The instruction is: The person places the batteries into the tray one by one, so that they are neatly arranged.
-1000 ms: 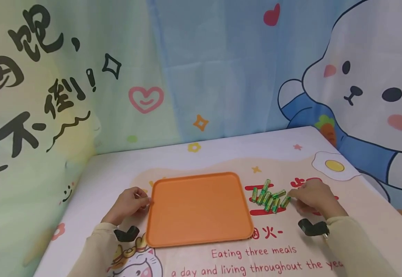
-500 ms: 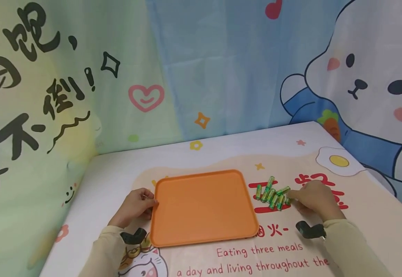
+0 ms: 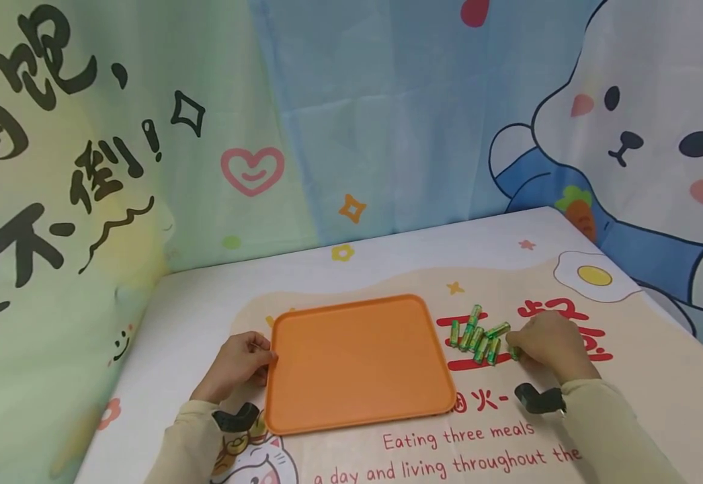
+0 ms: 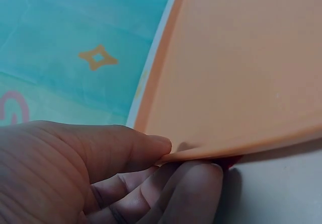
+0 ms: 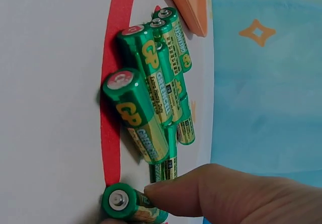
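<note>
An orange tray point(image 3: 360, 366) lies on the table, its left rim pinched by my left hand point(image 3: 236, 363). In the left wrist view the thumb point(image 4: 151, 147) presses on top of the rim and the curled fingers point(image 4: 196, 183) sit below it. Right of the tray, several green and gold batteries point(image 3: 474, 339) lie in a loose cluster. My right hand point(image 3: 551, 343) pinches one battery point(image 5: 132, 204) just beside that cluster. Its thumb rests on the battery's side, and most of the other fingers are out of the right wrist view.
Under everything is a printed tablecloth point(image 3: 424, 457) with red characters and English words. A curtain point(image 3: 351, 121) with cartoon drawings hangs behind the table's far edge. Dark camera mounts point(image 3: 539, 398) sit at both wrists.
My right hand has taken hold of the battery at the cluster's right end and drawn it slightly away from the others. The left hand stays at the tray's left rim.
</note>
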A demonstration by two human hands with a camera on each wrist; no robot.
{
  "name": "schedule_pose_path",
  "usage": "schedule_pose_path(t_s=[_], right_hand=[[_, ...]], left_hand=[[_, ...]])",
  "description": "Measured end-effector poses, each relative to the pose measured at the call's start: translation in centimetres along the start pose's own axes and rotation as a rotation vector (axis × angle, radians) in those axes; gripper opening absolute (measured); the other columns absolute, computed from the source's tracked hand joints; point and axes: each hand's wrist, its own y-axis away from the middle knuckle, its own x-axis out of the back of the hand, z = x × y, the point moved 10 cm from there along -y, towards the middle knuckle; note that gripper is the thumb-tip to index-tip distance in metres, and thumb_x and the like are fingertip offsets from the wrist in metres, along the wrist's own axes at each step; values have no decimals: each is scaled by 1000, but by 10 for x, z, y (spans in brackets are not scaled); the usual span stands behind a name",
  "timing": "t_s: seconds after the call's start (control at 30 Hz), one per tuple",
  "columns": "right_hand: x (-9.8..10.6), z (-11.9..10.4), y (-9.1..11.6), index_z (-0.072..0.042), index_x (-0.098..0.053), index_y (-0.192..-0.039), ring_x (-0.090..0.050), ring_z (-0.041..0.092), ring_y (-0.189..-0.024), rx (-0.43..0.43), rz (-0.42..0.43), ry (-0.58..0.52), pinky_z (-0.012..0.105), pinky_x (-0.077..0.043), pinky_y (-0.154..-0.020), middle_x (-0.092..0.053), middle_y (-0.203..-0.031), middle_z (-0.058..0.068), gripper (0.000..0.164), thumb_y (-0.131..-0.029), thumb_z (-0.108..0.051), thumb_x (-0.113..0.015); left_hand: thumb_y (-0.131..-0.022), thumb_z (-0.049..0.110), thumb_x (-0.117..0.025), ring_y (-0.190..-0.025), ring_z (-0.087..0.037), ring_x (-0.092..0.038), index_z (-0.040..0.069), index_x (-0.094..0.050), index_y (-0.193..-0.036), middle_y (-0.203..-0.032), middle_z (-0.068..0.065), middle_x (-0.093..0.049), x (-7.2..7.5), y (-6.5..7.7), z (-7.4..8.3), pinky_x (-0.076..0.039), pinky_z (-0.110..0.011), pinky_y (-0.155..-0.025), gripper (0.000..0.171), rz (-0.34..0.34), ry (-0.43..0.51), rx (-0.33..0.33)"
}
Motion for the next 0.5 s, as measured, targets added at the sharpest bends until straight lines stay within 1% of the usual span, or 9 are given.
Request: schedule_pose_path(t_s=[0.1,0.27,0.37,0.5], right_hand=[[-3,-3,-1,-1,-67,-69,-56,24,-62,0,-4,-1,33,-47,-60,-62,-62,9,28,-87,-23,-73],[-4,-5,-1,0,-70,-75,-57,24,-65,1,-17,-4,36,-49,-64,-63,-65,9,28,-88,-24,-75],[-3,-5,1,0,-71,-78,-56,25,-69,14,-28,12,38,-48,-65,-63,-66,7,29,-89,-26,-72],[5,-13,4,-1,-72,-79,-55,24,-72,49,-21,17,38,-44,-65,-62,-64,5,32,-92,-31,-69]], left_hand=[[-92,5,-72,-61,-16,-63,-1,-62,-101,-77,-7,-67,2,2,-3,-58,-29,-56,15,3,6,-3],[-93,5,-72,-61,-16,-63,-2,-62,-102,-78,-8,-66,4,4,-5,-58,-29,-55,15,8,18,-15],[-93,6,-73,-61,-16,-64,-1,-63,-103,-79,-8,-66,4,5,-5,-58,-29,-55,15,2,17,-21],[-94,8,-73,-62,-16,-64,-1,-65,-104,-80,-9,-67,3,4,-3,-58,-28,-55,17,-3,23,-39]])
